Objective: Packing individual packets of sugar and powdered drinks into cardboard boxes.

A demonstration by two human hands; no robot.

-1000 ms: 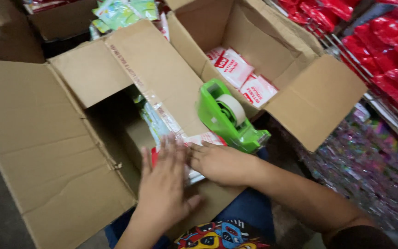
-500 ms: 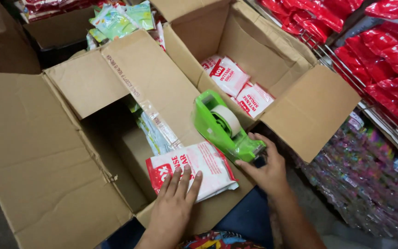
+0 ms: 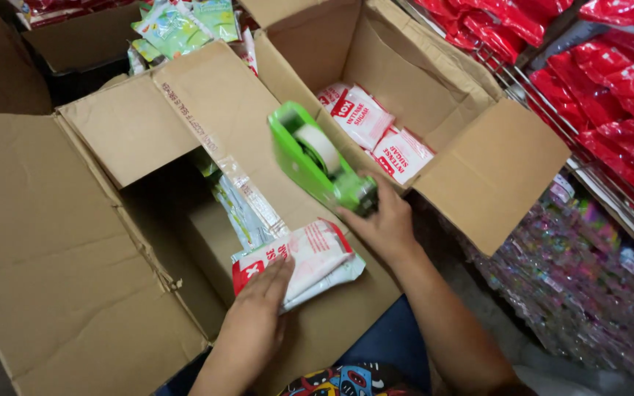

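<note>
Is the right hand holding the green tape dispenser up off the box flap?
Yes, the right hand grips the green tape dispenser by its handle, raised clear of the cardboard flap.

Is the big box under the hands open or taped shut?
Open. The box has its flaps spread outward, and packets show inside. The left hand presses a white-and-red packet on one flap; the right hand holds a green tape dispenser.

The left hand [image 3: 258,312] covers the lower corner of the white-and-red packet [image 3: 299,260]. The right hand [image 3: 383,224] hides the handle of the green tape dispenser [image 3: 317,161]. At 6 o'clock, both forearms run off the frame.
</note>
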